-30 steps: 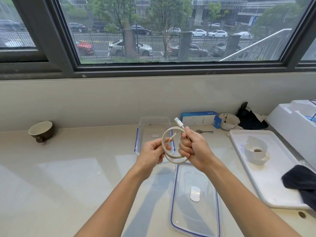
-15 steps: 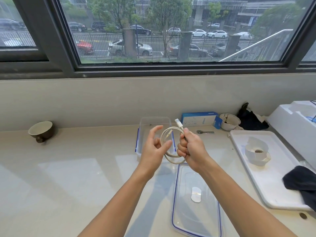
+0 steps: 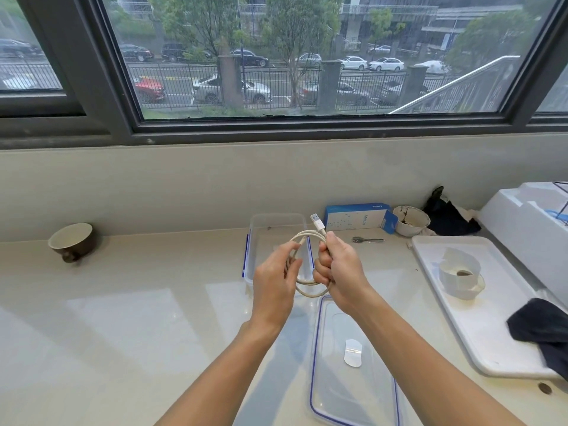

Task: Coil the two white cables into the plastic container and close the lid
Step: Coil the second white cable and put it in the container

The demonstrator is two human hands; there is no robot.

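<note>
A white cable (image 3: pixel 309 236) is wound into a small loop that I hold above the counter. My right hand (image 3: pixel 341 269) is closed around the loop's right side, and the USB plug (image 3: pixel 317 222) sticks up above its fingers. On the loop's left side, my left hand (image 3: pixel 275 282) pinches the strands. Behind the hands stands the clear plastic container (image 3: pixel 276 222) with blue clips, open. Its clear lid (image 3: pixel 350 364) with a blue rim lies flat on the counter below my right forearm. I see only one cable.
A brown cup (image 3: pixel 71 241) lies tipped at the far left. A blue box (image 3: pixel 356 216), a white bowl (image 3: pixel 410 219), a spoon (image 3: pixel 367 240) and dark cloth sit at the back right. A white tray (image 3: pixel 491 333) with a paper roll (image 3: pixel 459 272) fills the right side.
My left hand opened half a second ago and has now closed back onto the loop's left side. Both hands and the coil moved slightly away from me, toward the container.
</note>
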